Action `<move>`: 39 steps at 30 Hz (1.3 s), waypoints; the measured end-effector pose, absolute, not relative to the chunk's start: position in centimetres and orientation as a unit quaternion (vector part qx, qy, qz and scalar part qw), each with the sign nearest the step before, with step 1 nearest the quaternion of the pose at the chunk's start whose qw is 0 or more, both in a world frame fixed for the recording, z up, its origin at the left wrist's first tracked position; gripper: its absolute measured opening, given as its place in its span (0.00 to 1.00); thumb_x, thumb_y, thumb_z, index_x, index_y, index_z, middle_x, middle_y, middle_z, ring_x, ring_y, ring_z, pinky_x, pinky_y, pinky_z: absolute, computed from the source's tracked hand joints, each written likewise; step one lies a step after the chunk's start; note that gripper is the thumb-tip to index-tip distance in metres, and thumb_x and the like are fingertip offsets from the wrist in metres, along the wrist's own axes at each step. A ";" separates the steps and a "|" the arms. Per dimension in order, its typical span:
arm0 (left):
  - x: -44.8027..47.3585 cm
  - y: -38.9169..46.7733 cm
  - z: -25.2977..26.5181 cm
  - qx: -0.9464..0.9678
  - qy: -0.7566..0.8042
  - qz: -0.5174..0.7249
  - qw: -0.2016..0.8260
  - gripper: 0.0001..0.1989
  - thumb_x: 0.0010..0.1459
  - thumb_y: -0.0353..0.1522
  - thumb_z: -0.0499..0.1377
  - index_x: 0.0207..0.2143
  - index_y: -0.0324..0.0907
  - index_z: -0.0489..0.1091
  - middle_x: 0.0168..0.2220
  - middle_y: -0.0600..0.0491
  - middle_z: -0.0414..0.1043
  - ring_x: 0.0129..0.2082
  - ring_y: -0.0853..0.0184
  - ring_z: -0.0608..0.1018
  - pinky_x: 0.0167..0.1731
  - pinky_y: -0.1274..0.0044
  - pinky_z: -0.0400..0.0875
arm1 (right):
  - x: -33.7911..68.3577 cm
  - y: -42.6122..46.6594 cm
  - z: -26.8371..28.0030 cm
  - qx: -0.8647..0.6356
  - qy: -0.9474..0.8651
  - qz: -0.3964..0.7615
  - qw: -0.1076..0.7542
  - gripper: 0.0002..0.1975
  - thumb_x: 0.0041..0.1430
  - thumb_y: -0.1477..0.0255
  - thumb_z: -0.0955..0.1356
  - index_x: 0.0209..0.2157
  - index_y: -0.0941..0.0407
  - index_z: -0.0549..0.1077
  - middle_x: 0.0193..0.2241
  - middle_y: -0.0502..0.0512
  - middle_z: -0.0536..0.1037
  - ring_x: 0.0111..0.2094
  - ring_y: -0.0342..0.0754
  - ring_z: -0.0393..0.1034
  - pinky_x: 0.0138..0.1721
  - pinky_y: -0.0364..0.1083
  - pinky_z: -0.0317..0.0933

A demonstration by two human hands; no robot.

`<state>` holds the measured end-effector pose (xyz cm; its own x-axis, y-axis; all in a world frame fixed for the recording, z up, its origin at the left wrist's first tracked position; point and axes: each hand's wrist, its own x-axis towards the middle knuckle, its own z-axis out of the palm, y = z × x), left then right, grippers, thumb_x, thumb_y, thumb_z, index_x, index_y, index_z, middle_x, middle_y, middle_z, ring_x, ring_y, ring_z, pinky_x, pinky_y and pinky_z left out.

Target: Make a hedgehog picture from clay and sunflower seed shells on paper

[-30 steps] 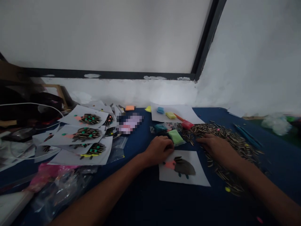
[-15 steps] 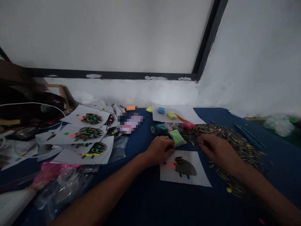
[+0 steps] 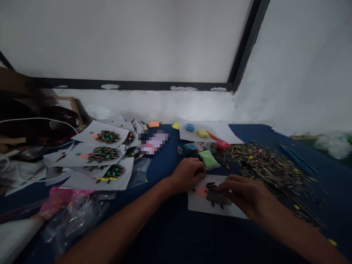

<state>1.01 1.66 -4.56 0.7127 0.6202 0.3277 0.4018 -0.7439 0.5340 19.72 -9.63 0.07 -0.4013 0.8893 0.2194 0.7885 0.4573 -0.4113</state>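
Note:
A white sheet of paper (image 3: pixel 198 206) lies on the blue table with a hedgehog figure (image 3: pixel 218 198) on it: a dark body, a pink face and small dark feet. A few striped sunflower seeds (image 3: pixel 211 185) stick to the top of the body. My left hand (image 3: pixel 188 171) rests with curled fingers on the sheet's upper left corner, holding it down. Over the hedgehog, my right hand (image 3: pixel 244 194) pinches at its back; a seed seems to be between the fingertips, mostly hidden. The right hand covers the right part of the sheet.
Loose sunflower seeds (image 3: pixel 272 167) spread at the right, beside a blue tool (image 3: pixel 297 158). Clay packets, one light green (image 3: pixel 208 159) and one red (image 3: pixel 222 144), lie beyond the sheet. Seed-covered hedgehog pictures (image 3: pixel 82 161) are stacked left, above crumpled plastic bags (image 3: pixel 74 216).
My right hand has moved left from the seed pile to the hedgehog's back, its fingertips now on the dark body. My left hand has stayed at the sheet's corner.

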 end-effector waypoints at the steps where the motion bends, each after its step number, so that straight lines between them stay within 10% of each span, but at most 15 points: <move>1: 1.0 1.7 -4.6 0.899 0.284 0.251 0.218 0.03 0.54 0.27 0.58 0.30 0.40 0.72 0.30 0.54 0.71 0.32 0.69 0.71 0.34 0.78 0.62 | 19.7 -9.6 0.0 -0.506 -0.829 0.114 0.209 0.10 0.64 0.73 0.62 0.35 0.52 0.76 0.30 0.51 0.75 0.27 0.43 0.71 0.27 0.41 0.58; 39: 1.0 1.8 -4.7 0.900 0.287 0.247 0.219 0.04 0.54 0.28 0.58 0.30 0.41 0.73 0.31 0.54 0.72 0.34 0.68 0.72 0.36 0.76 0.62 | 17.8 -9.8 -0.4 -0.510 -0.856 0.003 0.086 0.08 0.61 0.75 0.63 0.32 0.55 0.73 0.27 0.52 0.70 0.25 0.43 0.64 0.23 0.41 0.47</move>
<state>0.98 1.76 -4.70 0.7141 0.6235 0.3183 0.4076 -0.7400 0.5350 17.81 -9.80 -0.37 -0.4649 0.8735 0.1443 0.8726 0.4796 -0.0922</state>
